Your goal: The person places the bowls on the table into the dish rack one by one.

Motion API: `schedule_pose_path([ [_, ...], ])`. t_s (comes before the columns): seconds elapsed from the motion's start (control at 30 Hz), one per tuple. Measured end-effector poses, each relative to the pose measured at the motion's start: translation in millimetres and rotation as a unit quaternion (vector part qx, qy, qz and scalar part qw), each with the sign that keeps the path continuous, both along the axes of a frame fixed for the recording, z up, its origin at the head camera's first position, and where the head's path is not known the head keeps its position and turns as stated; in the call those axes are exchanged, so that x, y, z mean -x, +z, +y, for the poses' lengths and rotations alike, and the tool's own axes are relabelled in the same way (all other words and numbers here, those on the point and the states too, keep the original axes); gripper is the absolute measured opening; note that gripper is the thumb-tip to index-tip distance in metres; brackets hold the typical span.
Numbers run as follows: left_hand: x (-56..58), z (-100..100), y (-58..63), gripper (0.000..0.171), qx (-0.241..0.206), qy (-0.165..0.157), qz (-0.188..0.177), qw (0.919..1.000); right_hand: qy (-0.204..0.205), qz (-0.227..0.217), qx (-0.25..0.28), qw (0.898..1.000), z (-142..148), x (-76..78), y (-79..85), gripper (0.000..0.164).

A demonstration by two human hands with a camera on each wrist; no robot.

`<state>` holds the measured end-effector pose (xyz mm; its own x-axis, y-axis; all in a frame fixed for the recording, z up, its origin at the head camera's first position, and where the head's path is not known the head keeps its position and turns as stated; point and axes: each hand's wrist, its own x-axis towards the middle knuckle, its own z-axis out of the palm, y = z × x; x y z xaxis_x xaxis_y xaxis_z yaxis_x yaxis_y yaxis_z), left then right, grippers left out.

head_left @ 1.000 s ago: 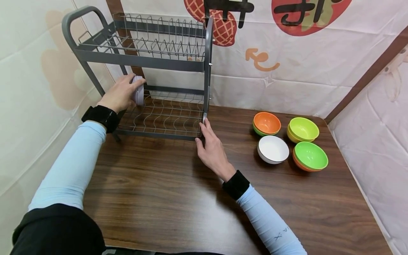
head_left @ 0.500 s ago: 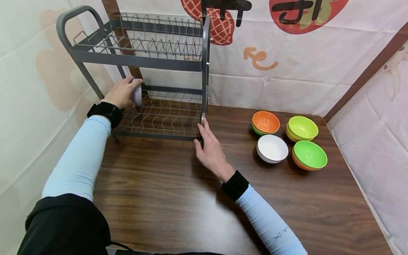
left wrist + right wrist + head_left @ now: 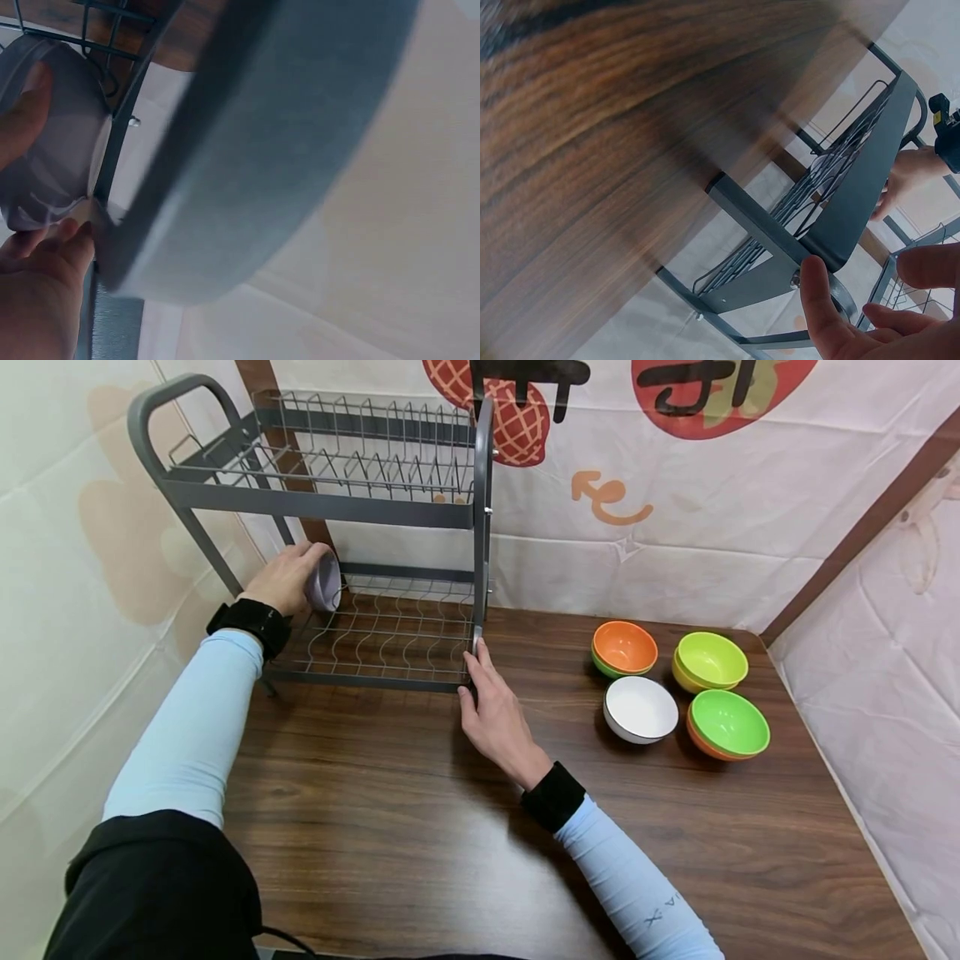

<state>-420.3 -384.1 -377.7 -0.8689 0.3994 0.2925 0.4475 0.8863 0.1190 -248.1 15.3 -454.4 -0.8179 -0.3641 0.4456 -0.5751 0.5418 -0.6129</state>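
Observation:
In the head view my left hand (image 3: 281,581) holds a pale purple bowl (image 3: 324,582) on its side at the left end of the dish rack's lower tier. The thumb lies against the bowl (image 3: 60,142) in the left wrist view, with fingers bent at its edge. Its opening faces right in the head view. My right hand (image 3: 498,718) rests against the front right corner of the dark grey dish rack (image 3: 322,503). In the right wrist view one outstretched finger (image 3: 817,292) touches the rack's leg (image 3: 757,214), and the thumb stands apart.
Right of the rack on the wooden table (image 3: 390,793) stand a white bowl (image 3: 642,710), an orange bowl (image 3: 626,647) on a green one, a lime bowl (image 3: 713,662) on a yellow one, and a green bowl (image 3: 729,723) on an orange one. Cloth walls enclose the table.
The bowl has turned in my left hand so that more of its inside shows. My right hand has stayed at the rack corner. The head view has shifted slightly.

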Motion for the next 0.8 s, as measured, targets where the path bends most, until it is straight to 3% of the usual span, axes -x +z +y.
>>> schedule_pose_path([
  [0.8, 5.8, -1.5, -0.1, 0.103, 0.024, 0.025, -0.015, 0.9993, -0.008, 0.001, -0.016, 1.0, 0.4, -0.4, 0.2, 0.055],
])
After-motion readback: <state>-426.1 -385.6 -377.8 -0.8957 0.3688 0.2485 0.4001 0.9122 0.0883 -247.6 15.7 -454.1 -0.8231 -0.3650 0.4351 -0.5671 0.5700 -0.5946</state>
